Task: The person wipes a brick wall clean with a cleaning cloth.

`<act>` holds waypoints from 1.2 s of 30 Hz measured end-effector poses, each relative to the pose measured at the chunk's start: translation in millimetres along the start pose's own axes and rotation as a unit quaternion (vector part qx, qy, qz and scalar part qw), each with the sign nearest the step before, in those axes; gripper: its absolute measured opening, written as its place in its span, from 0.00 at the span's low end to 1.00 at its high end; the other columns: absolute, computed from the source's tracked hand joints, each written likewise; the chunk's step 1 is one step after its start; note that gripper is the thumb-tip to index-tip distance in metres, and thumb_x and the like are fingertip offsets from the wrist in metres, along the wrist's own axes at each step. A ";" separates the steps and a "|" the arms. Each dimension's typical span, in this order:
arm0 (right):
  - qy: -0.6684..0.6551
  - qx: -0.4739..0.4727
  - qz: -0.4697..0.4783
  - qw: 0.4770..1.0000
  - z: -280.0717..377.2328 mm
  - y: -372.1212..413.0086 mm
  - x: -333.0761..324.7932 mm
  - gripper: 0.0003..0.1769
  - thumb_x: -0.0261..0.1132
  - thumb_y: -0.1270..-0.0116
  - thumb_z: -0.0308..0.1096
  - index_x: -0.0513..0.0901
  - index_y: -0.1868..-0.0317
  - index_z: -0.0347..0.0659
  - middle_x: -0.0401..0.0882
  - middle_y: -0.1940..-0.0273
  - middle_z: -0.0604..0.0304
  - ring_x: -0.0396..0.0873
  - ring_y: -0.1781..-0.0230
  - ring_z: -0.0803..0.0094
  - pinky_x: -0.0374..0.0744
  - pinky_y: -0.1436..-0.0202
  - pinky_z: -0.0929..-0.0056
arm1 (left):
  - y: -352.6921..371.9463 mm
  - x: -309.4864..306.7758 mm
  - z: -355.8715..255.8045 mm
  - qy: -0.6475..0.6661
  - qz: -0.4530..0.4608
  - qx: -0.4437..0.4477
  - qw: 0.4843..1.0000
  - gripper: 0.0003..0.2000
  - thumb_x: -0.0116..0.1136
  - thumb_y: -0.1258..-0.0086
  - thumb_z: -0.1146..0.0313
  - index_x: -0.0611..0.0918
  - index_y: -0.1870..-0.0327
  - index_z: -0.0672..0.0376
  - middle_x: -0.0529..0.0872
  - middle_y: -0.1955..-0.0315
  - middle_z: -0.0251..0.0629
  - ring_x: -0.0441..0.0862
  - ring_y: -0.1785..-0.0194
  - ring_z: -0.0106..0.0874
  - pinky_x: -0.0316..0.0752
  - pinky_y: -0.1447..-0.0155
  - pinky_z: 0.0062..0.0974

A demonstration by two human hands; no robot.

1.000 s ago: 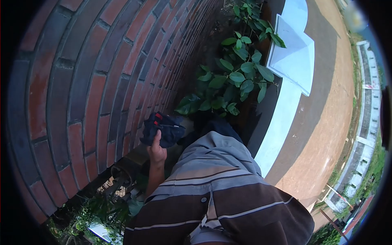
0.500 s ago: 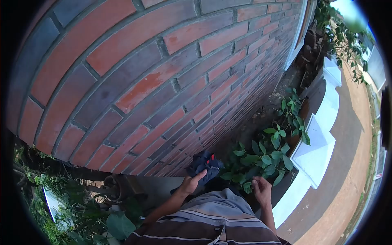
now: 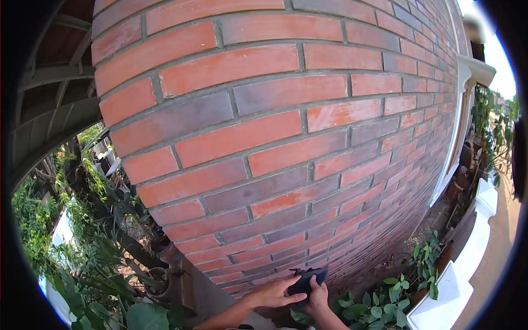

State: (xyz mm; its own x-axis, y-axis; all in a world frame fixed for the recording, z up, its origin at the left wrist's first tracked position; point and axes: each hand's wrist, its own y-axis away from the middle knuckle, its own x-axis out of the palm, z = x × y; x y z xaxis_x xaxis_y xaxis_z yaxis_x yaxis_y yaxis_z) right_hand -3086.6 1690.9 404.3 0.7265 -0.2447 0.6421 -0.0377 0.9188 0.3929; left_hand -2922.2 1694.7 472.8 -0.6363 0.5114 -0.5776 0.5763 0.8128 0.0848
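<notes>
Low in front of me, both hands meet on a crumpled dark navy cloth bundle (image 3: pixel 308 280). My left hand (image 3: pixel 275 292) holds its left side, the fingers partly behind it. On the right side, my right hand (image 3: pixel 317 296) grips it with the thumb pressed on its face. A thin dark strap or fold sticks out at the top of the bundle. The lower courses of the brick wall (image 3: pixel 275 187) rise right behind the hands.
Leafy shrubs (image 3: pixel 379 308) grow at the right, beside a low white wall (image 3: pixel 467 283) with a dirt path (image 3: pixel 505 212) beyond it. Plants and a clay pot (image 3: pixel 157 281) stand at the left, under a roof (image 3: pixel 60 82).
My right hand has come across from beside the shrubs and taken hold of the cloth bundle with the left. My view has tilted up, showing more wall and the roof.
</notes>
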 end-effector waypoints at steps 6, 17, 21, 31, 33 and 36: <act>-0.190 -0.197 0.145 0.951 167.7 -53.3 82.5 0.23 0.48 0.20 0.46 0.74 0.42 0.34 0.82 0.49 0.50 0.81 0.51 0.55 0.80 0.46 0.57 | 80.2 -95.9 -27.8 -0.241 -0.635 0.169 0.714 0.22 0.62 0.36 0.68 0.78 0.41 0.64 0.76 0.37 0.55 0.70 0.32 0.53 0.63 0.30 0.51; 0.516 -0.818 0.125 0.220 229.1 -38.8 318.9 0.40 0.60 0.33 0.50 0.59 0.24 0.44 0.48 0.21 0.52 0.45 0.20 0.56 0.41 0.23 0.37 | 66.9 -158.2 18.2 -0.267 -0.813 0.044 0.516 0.37 0.51 0.24 0.59 0.48 0.22 0.66 0.48 0.23 0.55 0.45 0.20 0.48 0.41 0.21 0.47; 0.539 -0.828 0.110 0.109 305.1 -41.5 327.0 0.41 0.65 0.37 0.46 0.61 0.25 0.48 0.53 0.22 0.58 0.48 0.20 0.60 0.47 0.24 0.39 | 63.7 -163.4 27.3 -0.321 -0.816 -0.017 0.479 0.36 0.49 0.23 0.55 0.51 0.23 0.65 0.51 0.24 0.57 0.48 0.21 0.51 0.45 0.23 0.51; 0.264 -0.648 -0.254 0.668 527.9 -46.5 445.3 0.40 0.33 0.24 0.55 0.58 0.26 0.30 0.42 0.22 0.36 0.38 0.21 0.42 0.40 0.27 0.30 | 57.8 -165.9 27.5 -0.385 -0.806 -0.110 0.436 0.35 0.45 0.23 0.53 0.53 0.23 0.67 0.53 0.27 0.64 0.54 0.25 0.59 0.52 0.27 0.55; 0.316 -0.851 -0.103 0.407 448.1 -17.2 496.7 0.36 0.37 0.23 0.53 0.71 0.36 0.29 0.52 0.25 0.35 0.47 0.23 0.39 0.45 0.27 0.29 | 56.3 -164.8 29.0 -0.381 -0.808 -0.108 0.436 0.35 0.45 0.23 0.53 0.53 0.23 0.67 0.53 0.26 0.63 0.54 0.25 0.59 0.52 0.27 0.55; 0.345 -0.905 0.249 -0.013 303.9 16.2 495.8 0.32 0.44 0.24 0.56 0.71 0.31 0.44 0.59 0.25 0.51 0.53 0.22 0.54 0.50 0.24 0.39 | 54.7 -165.9 27.6 -0.371 -0.819 -0.071 0.433 0.33 0.45 0.22 0.56 0.55 0.24 0.66 0.53 0.25 0.59 0.54 0.24 0.55 0.50 0.24 0.51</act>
State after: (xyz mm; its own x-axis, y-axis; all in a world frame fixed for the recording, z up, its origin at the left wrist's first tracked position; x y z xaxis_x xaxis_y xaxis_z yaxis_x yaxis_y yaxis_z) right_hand -2935.5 1490.3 929.0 0.7900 -0.5995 -0.1282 -0.5543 -0.6091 -0.5672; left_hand -2770.9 1646.6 550.8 0.2381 -0.9697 -0.0551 -0.4057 -0.0478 -0.9128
